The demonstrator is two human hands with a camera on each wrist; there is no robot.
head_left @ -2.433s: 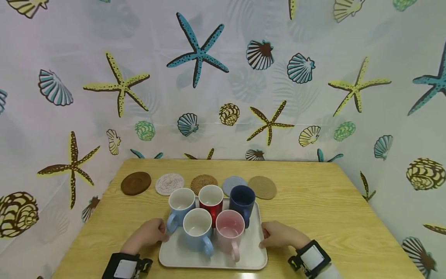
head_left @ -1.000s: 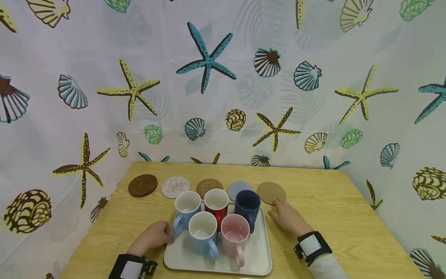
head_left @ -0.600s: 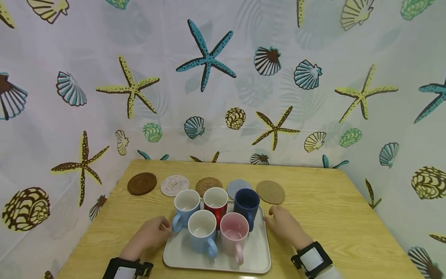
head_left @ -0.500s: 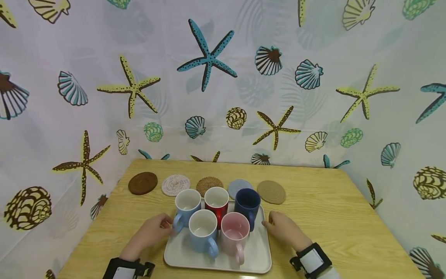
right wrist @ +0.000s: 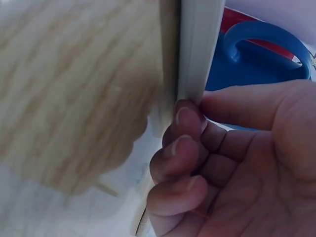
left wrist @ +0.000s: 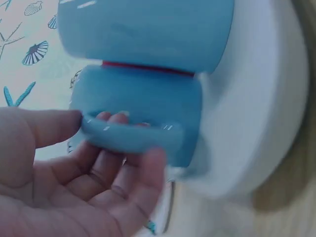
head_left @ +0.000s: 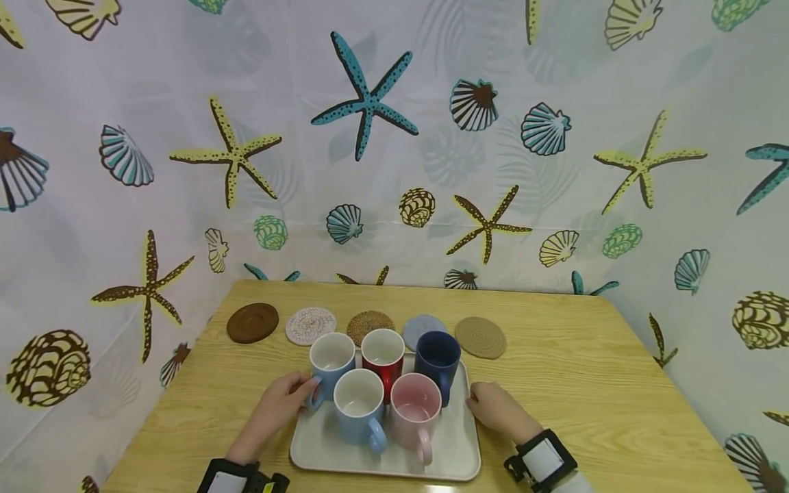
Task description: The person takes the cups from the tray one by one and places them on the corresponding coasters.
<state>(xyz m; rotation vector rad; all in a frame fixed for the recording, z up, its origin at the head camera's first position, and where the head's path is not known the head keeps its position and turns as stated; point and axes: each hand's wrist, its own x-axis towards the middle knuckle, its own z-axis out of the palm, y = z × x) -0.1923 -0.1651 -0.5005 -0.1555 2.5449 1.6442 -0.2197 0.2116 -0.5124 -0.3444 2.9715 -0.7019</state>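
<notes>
A white tray (head_left: 320, 448) carries several mugs. At its back left stands a light blue mug (head_left: 331, 375), and my left hand (head_left: 276, 405) holds this mug's handle (left wrist: 131, 138): thumb at one end, fingers reaching behind it. My right hand (head_left: 501, 412) pinches the tray's right rim (right wrist: 200, 44) between thumb and curled forefinger. Beside the held mug are a red mug (head_left: 394, 375) and a dark blue mug (head_left: 436, 370). In front stand a second light blue mug (head_left: 354, 421) and a pink mug (head_left: 407, 428).
Behind the tray lies a row of round coasters: dark brown (head_left: 253, 323), speckled white (head_left: 311, 325), woven brown (head_left: 364, 323), grey-blue (head_left: 419, 325) and tan (head_left: 481, 337). All rest on a wooden table (head_left: 567, 356), with a patterned cloth (head_left: 394, 157) hanging behind.
My left hand has moved from the tray's left edge onto the back-left mug's handle. My right hand has come back from beside the tan coaster to the tray's right rim.
</notes>
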